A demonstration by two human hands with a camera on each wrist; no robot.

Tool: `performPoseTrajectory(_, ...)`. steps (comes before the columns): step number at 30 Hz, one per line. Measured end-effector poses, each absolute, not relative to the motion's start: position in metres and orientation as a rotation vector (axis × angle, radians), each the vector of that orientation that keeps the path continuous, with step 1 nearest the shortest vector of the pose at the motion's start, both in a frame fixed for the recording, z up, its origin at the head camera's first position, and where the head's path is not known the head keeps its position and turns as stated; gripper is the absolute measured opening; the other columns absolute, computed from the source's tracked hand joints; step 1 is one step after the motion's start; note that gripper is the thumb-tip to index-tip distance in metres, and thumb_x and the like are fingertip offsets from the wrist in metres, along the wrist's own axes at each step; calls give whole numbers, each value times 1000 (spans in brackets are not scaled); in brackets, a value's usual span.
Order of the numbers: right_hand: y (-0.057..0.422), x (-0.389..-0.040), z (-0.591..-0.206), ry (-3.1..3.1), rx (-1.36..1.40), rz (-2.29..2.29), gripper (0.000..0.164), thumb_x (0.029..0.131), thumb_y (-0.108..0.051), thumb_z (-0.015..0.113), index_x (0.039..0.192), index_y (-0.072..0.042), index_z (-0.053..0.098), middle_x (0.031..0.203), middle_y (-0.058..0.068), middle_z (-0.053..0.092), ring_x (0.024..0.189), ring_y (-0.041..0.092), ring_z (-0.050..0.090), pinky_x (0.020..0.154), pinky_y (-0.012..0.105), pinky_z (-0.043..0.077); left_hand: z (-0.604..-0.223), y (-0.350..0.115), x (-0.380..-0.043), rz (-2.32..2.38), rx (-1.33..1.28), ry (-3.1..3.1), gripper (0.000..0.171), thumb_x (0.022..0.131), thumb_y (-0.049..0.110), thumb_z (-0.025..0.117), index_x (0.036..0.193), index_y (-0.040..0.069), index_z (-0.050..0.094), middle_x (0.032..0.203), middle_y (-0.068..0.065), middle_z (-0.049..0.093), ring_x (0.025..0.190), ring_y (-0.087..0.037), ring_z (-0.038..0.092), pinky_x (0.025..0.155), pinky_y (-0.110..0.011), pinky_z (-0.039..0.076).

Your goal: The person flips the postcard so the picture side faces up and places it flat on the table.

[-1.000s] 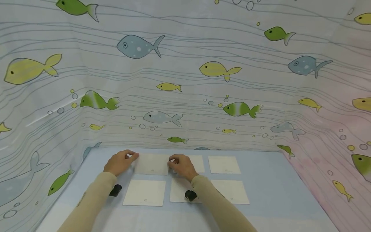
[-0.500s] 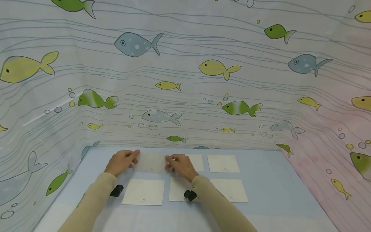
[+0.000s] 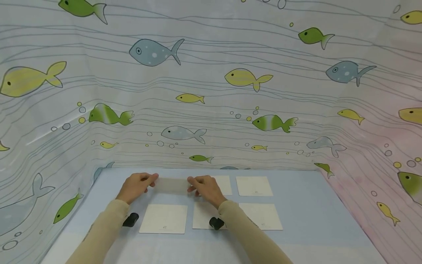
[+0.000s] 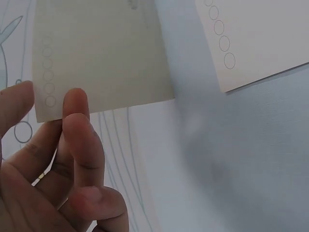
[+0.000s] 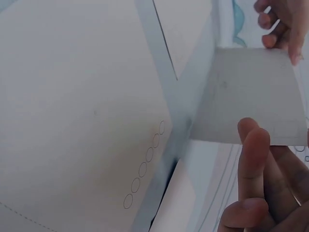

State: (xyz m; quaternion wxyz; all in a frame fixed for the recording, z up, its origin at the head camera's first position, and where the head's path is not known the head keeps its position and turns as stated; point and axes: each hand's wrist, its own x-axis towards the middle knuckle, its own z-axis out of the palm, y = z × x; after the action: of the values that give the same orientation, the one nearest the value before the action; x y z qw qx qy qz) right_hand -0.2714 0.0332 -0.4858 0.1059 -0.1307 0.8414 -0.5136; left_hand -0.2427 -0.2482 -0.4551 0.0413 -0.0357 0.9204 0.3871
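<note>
A pale postcard (image 3: 172, 186) is lifted off the back left of the table and tilted upright. My left hand (image 3: 134, 187) pinches its left edge between thumb and fingers, and my right hand (image 3: 208, 189) pinches the right edge. A row of small printed circles runs along one side of that postcard (image 4: 106, 58) in the left wrist view. In the right wrist view both hands grip opposite ends of the card (image 5: 256, 94). Beneath my right forearm lies another postcard (image 3: 202, 216), partly hidden. A further one (image 3: 224, 185) sits just behind my right hand.
Flat on the light blue table (image 3: 306, 212) lie more white postcards: one front left (image 3: 163, 219), one front right (image 3: 262, 217), one back right (image 3: 254, 186). A fish-patterned curtain (image 3: 211, 117) rises behind and at both sides. Black wrist devices (image 3: 131, 220) sit under the sleeves.
The back-left postcard has come up off the table and tipped, so it looks narrower from the head view. My right hand shifted slightly left; both hands keep their hold.
</note>
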Motion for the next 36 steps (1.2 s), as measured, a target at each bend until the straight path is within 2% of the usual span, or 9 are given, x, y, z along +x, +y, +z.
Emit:
performPoseTrajectory(5,34,-268,-484,2485,-456,-1489,49,98,-58,56,109,-14,78,99,-2,76,75,14,65,76,35,46,-453,-251,-237,1166,-61,2830,67,96,64,56,121,3,70,106,-9,70,84,-21,59,70,-35,46)
performPoseTrajectory(8,34,-266,-485,2511,-497,-1457,42,98,-54,59,112,-19,77,100,-6,73,75,12,66,76,34,47,-454,-252,-233,1117,-48,2851,68,95,64,58,125,4,70,112,-9,70,98,-28,61,82,-45,50)
performPoseTrajectory(12,32,-262,-488,2560,-540,-1384,31,98,-45,65,112,-21,77,97,-13,70,75,11,67,69,29,50,-460,-254,-230,1021,4,2911,62,93,60,63,122,6,72,111,-9,69,106,-32,59,89,-53,48)
performPoseTrajectory(14,30,-260,-491,2592,-539,-1325,28,97,-43,67,111,-20,77,97,-14,70,77,10,65,66,27,50,-463,-256,-229,973,22,2930,58,92,58,67,120,8,74,107,-6,69,98,-28,59,83,-48,48)
performPoseTrajectory(17,28,-257,-493,2622,-504,-1249,26,95,-41,71,110,-22,78,97,-15,68,81,9,59,65,26,49,-468,-256,-227,922,16,2930,60,88,60,71,119,9,75,100,-3,66,91,-23,55,73,-39,44)
performPoseTrajectory(21,26,-252,-495,2603,-469,-1209,23,92,-36,76,110,-21,79,93,-14,65,84,10,56,67,26,48,-473,-254,-223,875,-11,2916,65,83,61,75,119,6,74,91,-2,62,86,-22,52,65,-35,40)
performPoseTrajectory(26,26,-249,-495,2603,-457,-1185,25,89,-29,80,111,-17,78,89,-11,63,84,11,55,68,27,47,-476,-249,-221,806,-21,2923,61,82,58,77,115,7,75,92,-1,64,86,-22,54,65,-36,44)
performPoseTrajectory(31,23,-251,-495,2628,-431,-1151,22,91,-26,78,111,-17,78,89,-11,62,86,12,54,71,28,47,-477,-245,-221,786,-35,2938,58,83,55,78,114,7,75,96,-4,68,87,-23,56,69,-41,49)
performPoseTrajectory(36,18,-253,-498,2624,-371,-1113,23,92,-24,77,114,-17,78,91,-10,64,89,12,54,77,28,50,-483,-244,-225,787,-55,2944,55,83,51,80,114,5,75,94,-4,67,84,-23,56,68,-41,49)
